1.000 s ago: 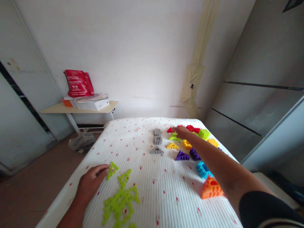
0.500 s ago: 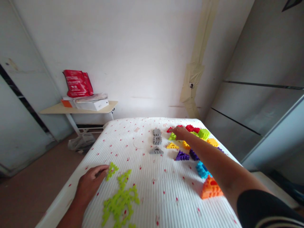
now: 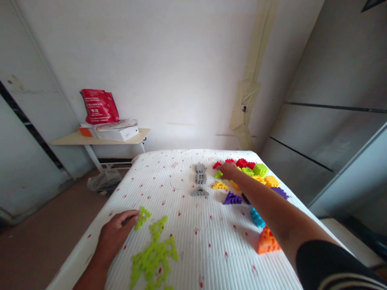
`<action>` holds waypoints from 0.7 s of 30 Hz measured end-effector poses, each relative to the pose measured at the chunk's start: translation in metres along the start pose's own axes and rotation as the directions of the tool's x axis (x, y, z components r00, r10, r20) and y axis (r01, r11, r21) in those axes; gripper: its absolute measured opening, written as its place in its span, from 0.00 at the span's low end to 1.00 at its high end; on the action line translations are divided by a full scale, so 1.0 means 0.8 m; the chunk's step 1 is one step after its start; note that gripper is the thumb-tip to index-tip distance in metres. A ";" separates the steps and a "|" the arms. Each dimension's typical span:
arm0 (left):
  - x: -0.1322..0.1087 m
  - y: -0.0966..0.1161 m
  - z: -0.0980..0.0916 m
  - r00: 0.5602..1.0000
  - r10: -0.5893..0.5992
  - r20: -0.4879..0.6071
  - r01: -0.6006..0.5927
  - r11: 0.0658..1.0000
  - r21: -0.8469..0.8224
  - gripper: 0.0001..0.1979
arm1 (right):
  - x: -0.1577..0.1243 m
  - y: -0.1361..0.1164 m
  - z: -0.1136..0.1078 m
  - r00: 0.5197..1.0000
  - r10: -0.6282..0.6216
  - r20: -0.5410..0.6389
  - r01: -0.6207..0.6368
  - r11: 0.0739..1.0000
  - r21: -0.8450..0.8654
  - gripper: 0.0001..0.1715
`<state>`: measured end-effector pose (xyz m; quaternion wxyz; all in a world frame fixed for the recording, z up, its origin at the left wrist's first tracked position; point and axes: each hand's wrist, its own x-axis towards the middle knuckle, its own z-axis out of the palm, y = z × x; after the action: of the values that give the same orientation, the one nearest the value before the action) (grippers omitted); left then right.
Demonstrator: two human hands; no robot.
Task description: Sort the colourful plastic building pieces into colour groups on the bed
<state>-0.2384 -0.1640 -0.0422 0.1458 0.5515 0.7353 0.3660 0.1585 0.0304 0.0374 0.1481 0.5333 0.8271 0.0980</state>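
1. White ribbed mattress [image 3: 184, 209] with red flecks, bearing scattered plastic toy blocks.
2. Left hand [image 3: 115, 237], near: curled fingers [image 3: 130, 214] touch a lime-green interlocking block [image 3: 142, 217]; grip uncertain.
3. Right hand [image 3: 229, 170], far right: over a small lime block [image 3: 218, 175], beside red blocks [image 3: 241, 163]; fingers mostly hidden, closure uncertain.

- The red carrier bag [image 3: 99, 106] shows white printing on its front: a few lines that look like Chinese characters, too small and blurred to read.
- The white box [image 3: 117, 134] beneath the bag has a small dark marking near its right end, also too small to read.
- No words, numbers, brands or signs can be read anywhere in the view.
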 end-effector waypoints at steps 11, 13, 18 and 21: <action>0.001 -0.002 0.002 1.000 -0.011 -0.012 0.011 1.000 -0.015 0.17 | 0.000 -0.007 -0.005 0.999 0.040 0.012 -0.040 0.999 -0.010 0.23; 0.001 -0.001 0.002 1.000 -0.014 -0.013 0.014 1.000 -0.025 0.17 | 0.000 -0.008 -0.005 0.999 0.049 0.018 -0.049 0.999 -0.011 0.22; 0.001 -0.002 0.002 1.000 -0.016 -0.012 0.015 0.998 -0.053 0.18 | -0.001 -0.009 -0.006 0.998 0.053 0.025 -0.053 0.998 -0.026 0.22; -0.002 0.001 0.002 1.000 -0.014 -0.017 0.012 0.997 -0.077 0.18 | -0.003 -0.010 -0.008 0.999 0.047 0.023 -0.047 0.998 -0.035 0.23</action>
<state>-0.2361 -0.1644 -0.0432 0.1629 0.5374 0.7255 0.3980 0.1506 0.0253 0.0410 0.1646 0.5511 0.8107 0.1093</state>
